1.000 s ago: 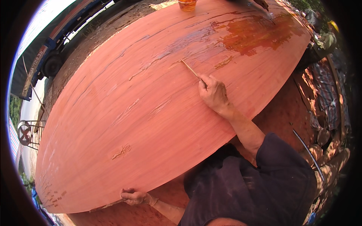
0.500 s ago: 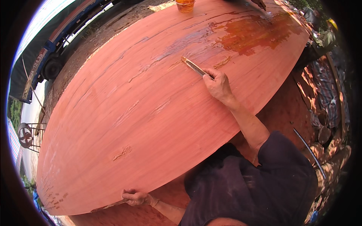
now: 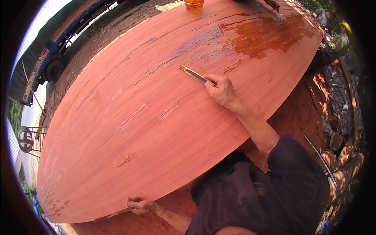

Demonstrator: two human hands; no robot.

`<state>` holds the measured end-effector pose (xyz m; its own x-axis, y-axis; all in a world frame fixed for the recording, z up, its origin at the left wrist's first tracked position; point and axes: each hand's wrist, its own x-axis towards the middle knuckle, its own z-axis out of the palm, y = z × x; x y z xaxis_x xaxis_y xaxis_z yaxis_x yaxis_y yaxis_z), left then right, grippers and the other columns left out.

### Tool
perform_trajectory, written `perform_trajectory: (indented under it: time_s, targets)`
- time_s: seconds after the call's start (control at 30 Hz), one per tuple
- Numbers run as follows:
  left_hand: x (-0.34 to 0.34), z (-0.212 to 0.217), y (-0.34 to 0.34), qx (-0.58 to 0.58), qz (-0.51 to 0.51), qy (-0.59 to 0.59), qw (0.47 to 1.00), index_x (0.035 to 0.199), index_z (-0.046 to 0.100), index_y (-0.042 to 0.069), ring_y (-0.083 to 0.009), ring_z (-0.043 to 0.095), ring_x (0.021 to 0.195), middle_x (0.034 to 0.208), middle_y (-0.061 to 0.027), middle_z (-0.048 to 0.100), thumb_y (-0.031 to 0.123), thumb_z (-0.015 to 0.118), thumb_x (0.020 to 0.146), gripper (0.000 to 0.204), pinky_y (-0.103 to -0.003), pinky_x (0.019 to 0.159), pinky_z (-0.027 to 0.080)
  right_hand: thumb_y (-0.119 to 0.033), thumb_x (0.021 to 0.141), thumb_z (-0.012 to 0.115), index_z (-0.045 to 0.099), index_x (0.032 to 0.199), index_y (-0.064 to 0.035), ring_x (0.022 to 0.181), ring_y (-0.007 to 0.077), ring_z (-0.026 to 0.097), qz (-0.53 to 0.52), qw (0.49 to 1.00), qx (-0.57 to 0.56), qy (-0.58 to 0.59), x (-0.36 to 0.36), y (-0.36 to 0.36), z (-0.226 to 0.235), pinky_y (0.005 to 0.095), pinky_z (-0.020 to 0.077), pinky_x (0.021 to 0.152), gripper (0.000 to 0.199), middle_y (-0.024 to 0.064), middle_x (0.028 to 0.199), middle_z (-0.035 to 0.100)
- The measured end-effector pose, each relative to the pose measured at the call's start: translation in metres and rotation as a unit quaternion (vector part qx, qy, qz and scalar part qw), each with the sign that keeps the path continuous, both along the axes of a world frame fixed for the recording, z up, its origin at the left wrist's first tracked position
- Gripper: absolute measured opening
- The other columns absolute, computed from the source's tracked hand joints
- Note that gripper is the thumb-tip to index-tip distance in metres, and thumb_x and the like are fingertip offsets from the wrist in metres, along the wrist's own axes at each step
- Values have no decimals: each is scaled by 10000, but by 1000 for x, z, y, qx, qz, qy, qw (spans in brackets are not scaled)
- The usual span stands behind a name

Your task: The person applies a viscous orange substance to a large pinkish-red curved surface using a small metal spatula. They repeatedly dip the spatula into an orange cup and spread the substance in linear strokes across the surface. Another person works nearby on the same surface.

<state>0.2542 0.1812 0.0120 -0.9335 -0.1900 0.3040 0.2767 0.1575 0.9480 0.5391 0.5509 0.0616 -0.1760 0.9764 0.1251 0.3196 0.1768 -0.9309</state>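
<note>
Right hand (image 3: 223, 92) pinches tool (image 3: 194, 75) over stained red slab (image 3: 156, 133); left hand (image 3: 141, 205), grip unclear, at slab's near edge; truck (image 3: 50, 47) beyond slab.

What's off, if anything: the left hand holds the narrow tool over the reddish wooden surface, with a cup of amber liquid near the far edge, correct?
The side is wrong: the head view shows the right hand holding the narrow tool over the reddish wooden surface, with a cup of amber liquid near the far edge.
</note>
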Motion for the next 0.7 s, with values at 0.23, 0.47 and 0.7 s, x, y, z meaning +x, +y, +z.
perform_trajectory:
  time_s: [0.23, 0.47, 0.7]
  targets:
    - [3, 6, 0, -17, 8, -1, 1000, 1042, 647, -31, -121, 450, 690, 804, -10, 507, 290, 427, 1108, 395, -257, 600, 385, -83, 945, 577, 721, 1168, 32, 616, 6, 427, -5, 999, -26, 48, 8, -7, 9, 223, 347, 521, 290, -89, 706, 522]
    - [-1, -1, -2, -18, 8, 2, 1000, 1036, 649, -41, -125, 459, 698, 811, -18, 521, 299, 422, 1110, 415, -256, 606, 391, -118, 899, 550, 740, 1155, -14, 614, 71, 530, -83, 996, -31, -7, 31, -6, 6, 282, 437, 544, 335, 0, 664, 594]
    - [-2, 0, -3, -22, 11, -11, 1000, 1033, 649, -43, -118, 458, 698, 810, -14, 522, 288, 420, 1110, 409, -248, 604, 388, -115, 910, 543, 726, 1160, 0, 612, 92, 546, -56, 998, -16, -19, 4, -21, 0, 306, 455, 557, 331, 44, 650, 580]
